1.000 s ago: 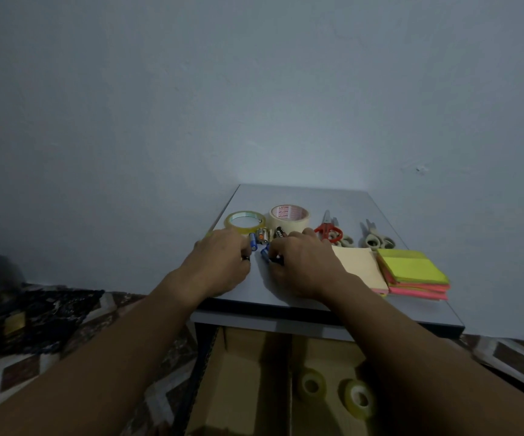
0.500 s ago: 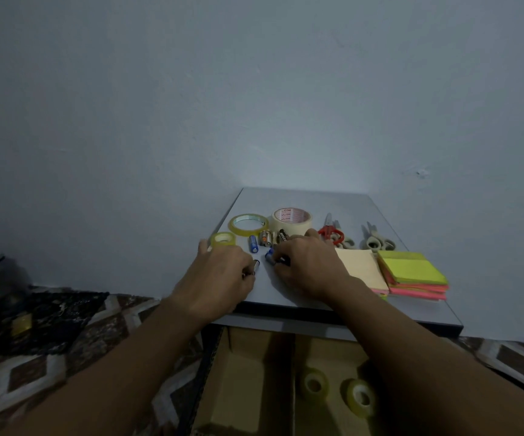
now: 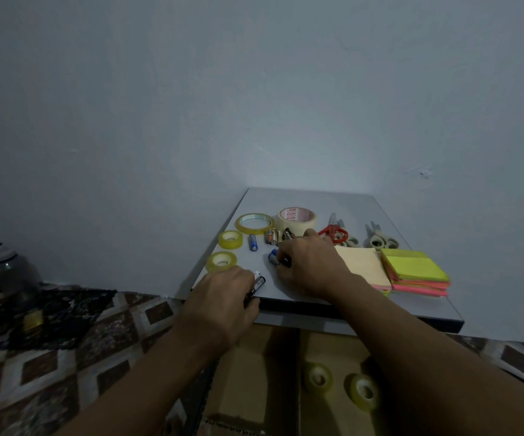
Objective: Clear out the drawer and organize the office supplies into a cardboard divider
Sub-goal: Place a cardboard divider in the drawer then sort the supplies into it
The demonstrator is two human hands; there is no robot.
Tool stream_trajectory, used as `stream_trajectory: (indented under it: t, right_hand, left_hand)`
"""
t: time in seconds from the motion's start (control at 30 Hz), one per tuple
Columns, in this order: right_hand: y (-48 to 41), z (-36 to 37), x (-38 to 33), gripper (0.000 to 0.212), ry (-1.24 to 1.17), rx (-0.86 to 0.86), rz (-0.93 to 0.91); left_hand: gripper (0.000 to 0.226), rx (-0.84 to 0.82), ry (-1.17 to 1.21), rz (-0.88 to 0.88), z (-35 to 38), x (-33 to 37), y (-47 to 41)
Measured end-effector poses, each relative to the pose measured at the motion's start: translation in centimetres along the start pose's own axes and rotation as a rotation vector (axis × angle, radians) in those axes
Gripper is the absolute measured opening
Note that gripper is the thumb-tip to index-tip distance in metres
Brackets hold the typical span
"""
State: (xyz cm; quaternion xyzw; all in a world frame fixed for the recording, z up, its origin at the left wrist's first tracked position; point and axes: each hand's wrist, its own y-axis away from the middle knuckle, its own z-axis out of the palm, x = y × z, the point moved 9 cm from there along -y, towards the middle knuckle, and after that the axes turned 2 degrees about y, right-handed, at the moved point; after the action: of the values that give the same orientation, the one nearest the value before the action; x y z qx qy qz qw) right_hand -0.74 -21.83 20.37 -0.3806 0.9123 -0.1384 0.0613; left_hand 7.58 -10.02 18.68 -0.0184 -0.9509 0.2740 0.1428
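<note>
Metal batteries (image 3: 271,236): light, likely roll-prone; grip mid-body. Left hand (image 3: 222,297) clutches two, right hand (image 3: 311,262) pinches others near masking tape (image 3: 296,217).

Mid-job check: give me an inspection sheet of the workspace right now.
Surface: grey tabletop, dimly lit.
Job's things: tape rolls, loose batteries, red scissors, grey scissors, sticky-note pads on top; cardboard divider below holds two small tape rolls.
Clutter: nothing seen.
Grippers: left hand grips black batteries; right hand pinches a blue-ended battery.
Cables: nothing seen.
Surroundings: plain wall, patterned floor, lidded jug at left.
</note>
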Motion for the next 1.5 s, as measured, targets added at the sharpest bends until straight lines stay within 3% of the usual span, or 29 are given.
stream_trajectory:
  t: [0.43, 0.8, 1.03, 1.2, 1.5]
  right_hand:
    - [0.2, 0.2, -1.4, 0.029, 0.129, -0.028, -0.043]
    - [0.4, -0.3, -1.5, 0.031, 0.031, 0.043, 0.013]
    - [1.4, -2.1, -1.1, 0.010, -0.256, 0.147, 0.097]
    - [4.0, -3.8, -0.6, 0.011, -0.420, 0.232, 0.156]
    - [9.9, -4.2, 0.0, 0.014, -0.534, 0.229, 0.229]
  left_hand:
    - [0.014, 0.064, 0.102, -0.011, -1.1, -0.6, 0.8]
    - [0.018, 0.166, 0.264, -0.139, -1.2, -1.7, 1.2]
    - [0.023, 0.235, 0.408, -0.335, -1.8, -2.1, 3.8]
    - [0.023, 0.243, 0.527, -0.532, -1.3, -2.5, 7.7]
    - [0.016, -0.029, 0.522, -0.877, 2.5, -1.1, 17.1]
